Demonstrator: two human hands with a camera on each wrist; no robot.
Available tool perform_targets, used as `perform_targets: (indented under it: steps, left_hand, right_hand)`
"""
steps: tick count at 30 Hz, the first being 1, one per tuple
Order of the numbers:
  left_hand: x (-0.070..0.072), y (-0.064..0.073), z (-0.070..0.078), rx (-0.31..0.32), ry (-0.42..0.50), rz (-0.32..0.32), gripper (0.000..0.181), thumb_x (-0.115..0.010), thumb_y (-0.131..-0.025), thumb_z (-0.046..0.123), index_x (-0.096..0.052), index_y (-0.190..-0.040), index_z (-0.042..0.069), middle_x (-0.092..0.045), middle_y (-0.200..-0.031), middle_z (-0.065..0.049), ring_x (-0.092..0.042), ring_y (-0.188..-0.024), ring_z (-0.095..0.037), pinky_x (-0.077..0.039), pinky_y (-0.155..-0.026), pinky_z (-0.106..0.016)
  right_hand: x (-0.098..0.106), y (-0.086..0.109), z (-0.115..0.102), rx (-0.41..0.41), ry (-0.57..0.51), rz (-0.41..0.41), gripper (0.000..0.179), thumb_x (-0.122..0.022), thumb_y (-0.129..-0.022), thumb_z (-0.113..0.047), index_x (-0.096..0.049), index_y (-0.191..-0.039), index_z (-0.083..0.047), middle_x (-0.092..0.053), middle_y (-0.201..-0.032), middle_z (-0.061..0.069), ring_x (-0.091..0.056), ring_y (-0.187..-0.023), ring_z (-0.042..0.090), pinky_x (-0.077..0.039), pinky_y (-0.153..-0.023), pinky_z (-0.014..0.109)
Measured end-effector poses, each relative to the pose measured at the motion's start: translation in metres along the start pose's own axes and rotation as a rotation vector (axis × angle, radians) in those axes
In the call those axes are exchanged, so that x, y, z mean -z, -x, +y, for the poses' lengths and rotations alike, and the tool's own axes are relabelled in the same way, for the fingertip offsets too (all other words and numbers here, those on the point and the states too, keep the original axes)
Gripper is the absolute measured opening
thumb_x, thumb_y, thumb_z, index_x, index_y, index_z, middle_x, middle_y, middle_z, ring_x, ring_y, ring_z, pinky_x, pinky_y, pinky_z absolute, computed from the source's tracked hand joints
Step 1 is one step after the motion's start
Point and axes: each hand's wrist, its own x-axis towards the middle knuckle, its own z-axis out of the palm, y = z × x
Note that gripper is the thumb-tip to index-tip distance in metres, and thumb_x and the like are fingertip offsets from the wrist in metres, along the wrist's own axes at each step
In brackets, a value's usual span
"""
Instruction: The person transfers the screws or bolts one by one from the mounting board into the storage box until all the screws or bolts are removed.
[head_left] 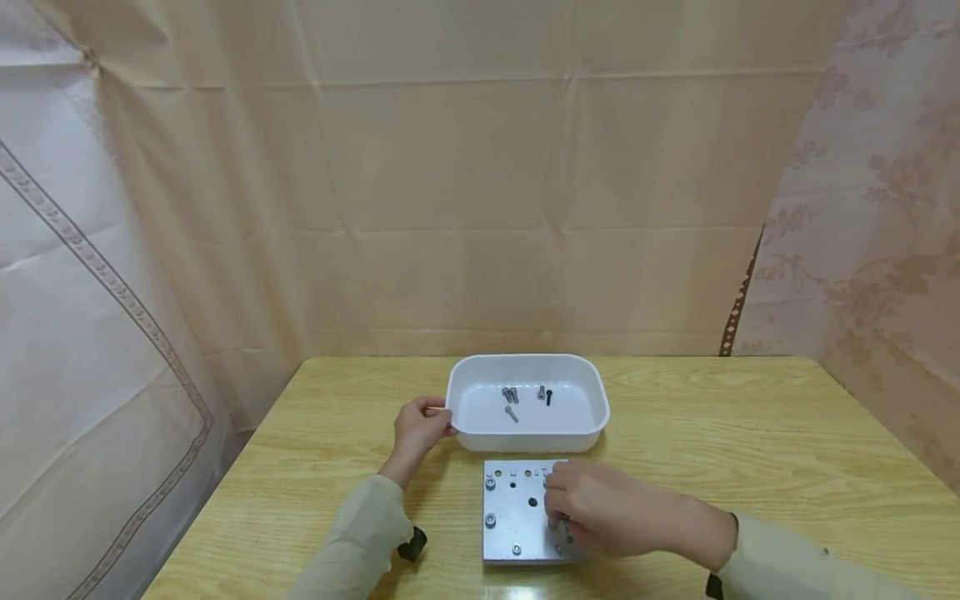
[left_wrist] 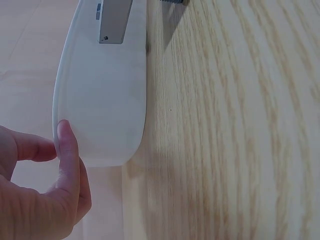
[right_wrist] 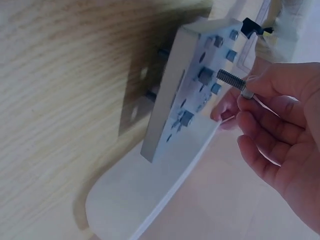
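At the left end of the white plastic tray [head_left: 525, 442], my left hand [head_left: 420, 429] pinches the rim between thumb and fingers. My right hand [head_left: 607, 507] is over the right side of a silver metal plate [head_left: 513, 533]. In the right wrist view, thumb and fingertips pinch a screw [right_wrist: 232, 80] by its head, its threaded end towards the plate's face and apart from it. Several socket head screws sit in the plate, including one [head_left: 490, 521] at its left edge; bare holes show between them. The right hand hides the plate's right part in the head view.
Several loose screws [head_left: 512, 413] lie inside the tray, one of them black [head_left: 549, 397]. Tray and plate stand on a wood-grain table [head_left: 720, 442], the tray behind the plate. A beige cloth [head_left: 480, 208] hangs behind the table's far edge.
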Motion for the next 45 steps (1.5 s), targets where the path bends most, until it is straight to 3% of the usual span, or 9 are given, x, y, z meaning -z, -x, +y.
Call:
perform_targets:
  steps: [8,17,30,39,45]
  left_hand:
    - [0.000,0.000,0.000,-0.014,0.007,-0.002,0.029,-0.061,-0.084,0.000,-0.062,-0.111,-0.010,-0.066,-0.089,-0.018,-0.062,-0.060,-0.010,-0.064,-0.064,-0.024]
    - [0.001,0.001,0.000,-0.020,0.014,-0.010,0.030,-0.061,-0.083,0.000,-0.061,-0.110,-0.012,-0.065,-0.084,-0.014,-0.062,-0.059,-0.008,-0.065,-0.068,-0.030]
    - [0.000,0.000,-0.002,-0.015,0.020,-0.003,0.029,-0.061,-0.083,0.000,-0.062,-0.110,-0.010,-0.067,-0.093,-0.023,-0.062,-0.061,-0.009,-0.065,-0.067,-0.028]
    - [0.000,0.000,-0.004,-0.054,0.063,-0.004,0.030,-0.061,-0.080,-0.002,-0.061,-0.107,-0.015,-0.064,-0.077,-0.011,-0.060,-0.055,-0.007,-0.065,-0.065,-0.030]
    - [0.000,0.000,-0.004,-0.047,0.047,0.005,0.030,-0.061,-0.080,-0.002,-0.062,-0.107,-0.014,-0.063,-0.077,-0.010,-0.060,-0.056,-0.007,-0.065,-0.066,-0.031]
  right_hand:
    - [0.005,-0.005,0.008,-0.039,-0.004,0.000,0.019,-0.073,-0.070,-0.006,-0.065,-0.083,-0.017,-0.058,-0.078,-0.010,-0.048,-0.074,0.001,-0.049,-0.066,0.012]
    - [0.007,-0.010,0.016,-0.090,-0.026,-0.017,0.015,-0.074,-0.074,-0.009,-0.065,-0.083,-0.017,-0.059,-0.080,-0.010,-0.050,-0.075,0.001,-0.051,-0.071,0.015]
    - [0.005,-0.020,0.038,-0.142,-0.034,0.004,0.014,-0.074,-0.072,-0.008,-0.066,-0.080,-0.015,-0.057,-0.074,-0.010,-0.047,-0.071,0.001,-0.048,-0.065,0.015]
    - [0.006,-0.028,0.055,-0.172,-0.058,0.007,0.012,-0.074,-0.074,-0.006,-0.067,-0.080,-0.014,-0.060,-0.075,-0.007,-0.049,-0.070,0.002,-0.050,-0.064,0.016]
    - [0.009,-0.035,0.064,-0.184,-0.079,0.010,0.010,-0.073,-0.075,-0.006,-0.067,-0.081,-0.012,-0.061,-0.076,-0.005,-0.050,-0.070,0.003,-0.050,-0.063,0.016]
